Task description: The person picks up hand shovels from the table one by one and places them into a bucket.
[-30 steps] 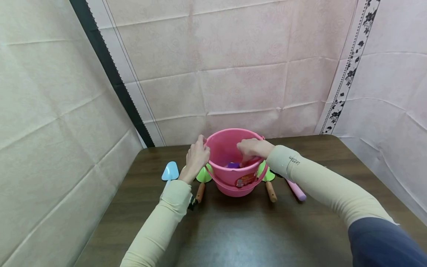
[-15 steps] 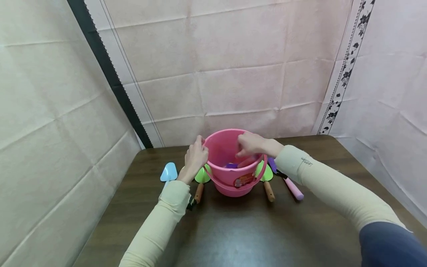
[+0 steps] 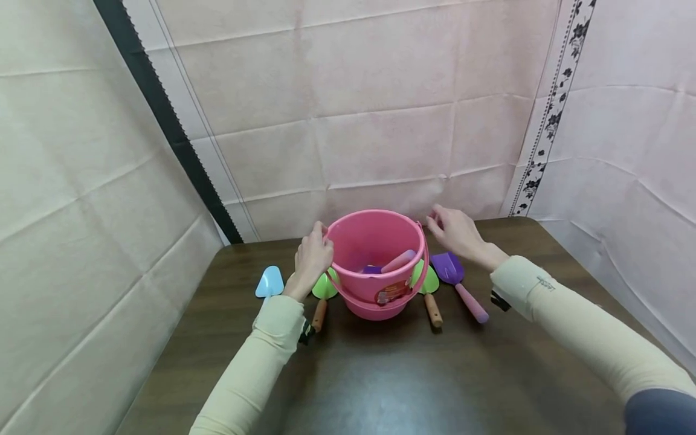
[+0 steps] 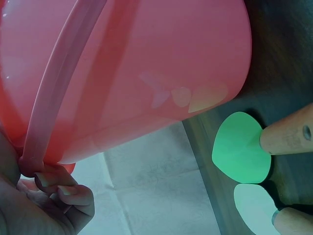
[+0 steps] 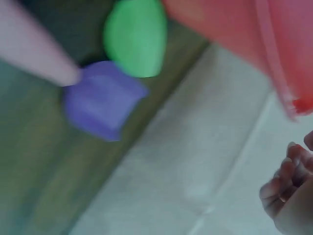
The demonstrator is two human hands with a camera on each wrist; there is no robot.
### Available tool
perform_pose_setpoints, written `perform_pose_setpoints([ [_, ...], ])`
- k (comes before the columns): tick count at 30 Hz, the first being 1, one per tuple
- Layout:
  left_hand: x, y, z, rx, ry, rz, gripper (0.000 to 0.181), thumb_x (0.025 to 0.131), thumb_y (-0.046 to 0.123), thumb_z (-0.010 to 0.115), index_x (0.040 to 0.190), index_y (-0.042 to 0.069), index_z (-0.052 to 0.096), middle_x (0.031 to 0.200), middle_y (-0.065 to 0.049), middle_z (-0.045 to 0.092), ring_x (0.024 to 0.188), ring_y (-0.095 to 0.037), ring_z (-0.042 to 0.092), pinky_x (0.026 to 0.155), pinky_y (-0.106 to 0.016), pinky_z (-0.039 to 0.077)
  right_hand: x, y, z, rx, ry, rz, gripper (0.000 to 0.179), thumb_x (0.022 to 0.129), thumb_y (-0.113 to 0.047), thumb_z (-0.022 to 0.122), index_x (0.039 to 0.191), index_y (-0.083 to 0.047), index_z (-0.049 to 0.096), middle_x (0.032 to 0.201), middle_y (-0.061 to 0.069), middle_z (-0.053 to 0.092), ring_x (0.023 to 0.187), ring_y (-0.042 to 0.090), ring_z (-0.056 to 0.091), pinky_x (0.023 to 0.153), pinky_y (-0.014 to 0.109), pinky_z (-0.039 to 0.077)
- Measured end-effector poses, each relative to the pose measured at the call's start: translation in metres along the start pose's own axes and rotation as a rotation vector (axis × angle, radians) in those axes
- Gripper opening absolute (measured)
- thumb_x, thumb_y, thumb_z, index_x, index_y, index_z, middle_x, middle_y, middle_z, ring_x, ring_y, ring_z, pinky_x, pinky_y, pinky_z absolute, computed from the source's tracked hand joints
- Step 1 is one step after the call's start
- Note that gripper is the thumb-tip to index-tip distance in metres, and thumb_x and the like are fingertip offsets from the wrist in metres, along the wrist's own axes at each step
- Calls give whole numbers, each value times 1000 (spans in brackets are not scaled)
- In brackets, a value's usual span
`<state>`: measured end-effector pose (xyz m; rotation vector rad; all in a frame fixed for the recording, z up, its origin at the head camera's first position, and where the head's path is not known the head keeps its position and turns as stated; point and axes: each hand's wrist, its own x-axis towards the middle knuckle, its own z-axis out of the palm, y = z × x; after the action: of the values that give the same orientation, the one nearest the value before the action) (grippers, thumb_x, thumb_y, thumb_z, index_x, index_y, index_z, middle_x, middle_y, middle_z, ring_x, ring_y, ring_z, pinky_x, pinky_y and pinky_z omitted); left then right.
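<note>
A pink bucket (image 3: 375, 288) stands at the table's far middle, its handle hanging down at the front. Inside it lies a small shovel with a pink handle (image 3: 399, 261) and a purple blade, partly hidden by the wall. My left hand (image 3: 313, 261) grips the bucket's rim beside the handle's hinge; in the left wrist view its fingers curl at that edge. My right hand (image 3: 459, 232) hovers right of the bucket, apart from it, fingers loosely bent and holding nothing. Below this hand lies a purple shovel (image 3: 448, 267) with a pink handle.
A green trowel (image 3: 429, 281) with a wooden handle lies right of the bucket. Another green trowel (image 3: 324, 286) lies on its left, and a light blue trowel (image 3: 270, 282) farther left. Cloth (image 3: 380, 145) hangs behind the dark wooden table (image 3: 380, 374).
My right hand has come out of the bucket and moved right, leaving the pink-handled shovel inside. The left hand keeps its hold on the rim.
</note>
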<state>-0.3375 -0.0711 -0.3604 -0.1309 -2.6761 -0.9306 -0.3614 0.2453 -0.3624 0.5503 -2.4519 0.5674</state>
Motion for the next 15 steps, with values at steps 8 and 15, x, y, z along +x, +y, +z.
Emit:
perform_pose_setpoints([
  [8, -2, 0, 1, -18, 5, 11, 25, 95, 14, 47, 120, 10, 50, 73, -8, 61, 55, -20, 56, 50, -30, 41, -55, 40, 8, -148, -407, 180, 24, 88, -23, 61, 69, -11, 53, 61, 2, 52, 54, 17, 49, 45, 33, 36],
  [15, -2, 1, -1, -2, 4, 9, 25, 95, 14, 48, 120, 10, 50, 74, -8, 61, 57, -21, 57, 51, -30, 41, -83, 43, 14, -211, -563, 261, 40, 88, -38, 63, 62, -14, 46, 57, 0, 43, 52, 15, 44, 44, 32, 34],
])
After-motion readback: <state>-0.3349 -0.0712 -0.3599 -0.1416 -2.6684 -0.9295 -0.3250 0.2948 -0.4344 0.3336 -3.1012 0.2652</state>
